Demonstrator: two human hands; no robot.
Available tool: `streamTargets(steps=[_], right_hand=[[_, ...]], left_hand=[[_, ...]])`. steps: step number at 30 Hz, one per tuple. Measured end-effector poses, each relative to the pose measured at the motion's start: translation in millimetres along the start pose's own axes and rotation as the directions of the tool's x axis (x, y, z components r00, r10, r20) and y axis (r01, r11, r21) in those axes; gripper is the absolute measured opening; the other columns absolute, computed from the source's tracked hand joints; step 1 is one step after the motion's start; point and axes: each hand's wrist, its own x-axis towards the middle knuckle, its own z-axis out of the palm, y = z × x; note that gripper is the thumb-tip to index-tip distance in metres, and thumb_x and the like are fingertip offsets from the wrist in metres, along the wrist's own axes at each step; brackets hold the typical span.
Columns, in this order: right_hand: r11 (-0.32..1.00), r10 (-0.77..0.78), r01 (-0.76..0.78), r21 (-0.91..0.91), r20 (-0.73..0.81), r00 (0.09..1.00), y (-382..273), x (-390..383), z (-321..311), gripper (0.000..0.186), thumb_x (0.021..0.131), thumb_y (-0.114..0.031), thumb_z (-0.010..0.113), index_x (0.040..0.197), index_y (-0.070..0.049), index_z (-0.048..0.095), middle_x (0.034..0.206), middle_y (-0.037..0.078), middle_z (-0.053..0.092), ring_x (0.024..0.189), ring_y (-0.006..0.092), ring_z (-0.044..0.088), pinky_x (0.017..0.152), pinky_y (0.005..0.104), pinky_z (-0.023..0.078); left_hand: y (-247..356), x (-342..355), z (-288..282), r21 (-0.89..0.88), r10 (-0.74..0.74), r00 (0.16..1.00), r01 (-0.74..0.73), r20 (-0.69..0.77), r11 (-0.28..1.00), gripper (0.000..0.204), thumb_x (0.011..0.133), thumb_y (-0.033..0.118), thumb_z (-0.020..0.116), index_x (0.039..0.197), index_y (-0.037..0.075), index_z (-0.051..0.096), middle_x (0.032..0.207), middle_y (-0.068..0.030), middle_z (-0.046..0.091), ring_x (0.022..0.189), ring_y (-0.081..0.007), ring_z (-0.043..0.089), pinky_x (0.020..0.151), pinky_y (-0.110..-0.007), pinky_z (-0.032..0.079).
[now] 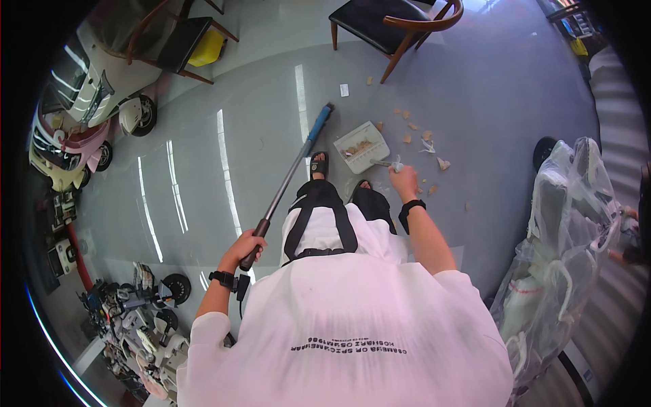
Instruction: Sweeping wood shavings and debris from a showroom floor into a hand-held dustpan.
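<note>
My left hand (245, 248) is closed around the dark grip of a long-handled broom (285, 182). The broom's pole slants up and away to a blue head on the floor, left of the dustpan. In my right hand (405, 182) is the handle of a white dustpan (383, 140), low over or on the floor just ahead of my feet. Tan scraps (357, 148) lie inside the pan. A small whitish bit (398, 165) shows at my right fingers; what it is, I cannot tell. More tan scraps (407, 138) and a crumpled white piece (428, 146) are scattered to the pan's right.
Ahead stand a dark-seated wooden chair (380, 26) and another chair (184, 44) with a yellow container (207, 49) below it. Scooters (91, 102) line the left side. Plastic-wrapped white items (553, 237) stand at right. A white card (344, 89) lies on the grey floor.
</note>
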Motion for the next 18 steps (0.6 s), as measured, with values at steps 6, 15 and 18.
streamTargets(steps=[6,15,18], right_hand=[[0.99,0.138,-0.138,-0.008,-0.053,0.989,-10.8,1.0,11.7,0.037,0.079,-0.038,0.068,0.092,-0.004,0.07,0.094,0.021,0.068,0.092,0.0411,0.064,0.078,0.0474,0.052],[0.969,0.246,-0.245,0.019,-0.102,0.964,-28.7,-13.8,30.5,0.039,0.079,-0.041,0.066,0.09,-0.004,0.069,0.092,0.021,0.067,0.088,0.0425,0.063,0.074,0.0502,0.051],[0.965,0.248,-0.258,-0.047,-0.159,0.956,-21.6,-6.3,25.6,0.037,0.078,-0.041,0.066,0.088,-0.006,0.069,0.088,0.02,0.067,0.086,0.0411,0.064,0.072,0.0506,0.051]], left_hand=[[95.3,55.5,-31.3,0.104,0.087,0.996,-0.085,-0.018,0.991,0.027,0.074,0.011,0.062,0.094,-0.001,0.048,0.064,-0.0061,0.052,0.046,-0.0161,0.052,0.042,-0.031,0.046],[277.6,165.2,-47.0,0.516,0.251,0.968,-0.208,-0.013,0.831,0.02,0.07,0.012,0.061,0.083,-0.001,0.051,0.064,-0.0086,0.056,0.048,-0.0209,0.057,0.045,-0.036,0.048],[309.9,198.4,-37.7,0.635,0.335,0.942,-0.261,0.003,0.727,0.02,0.07,0.012,0.058,0.079,-0.005,0.054,0.067,-0.0134,0.061,0.051,-0.024,0.062,0.046,-0.036,0.051]])
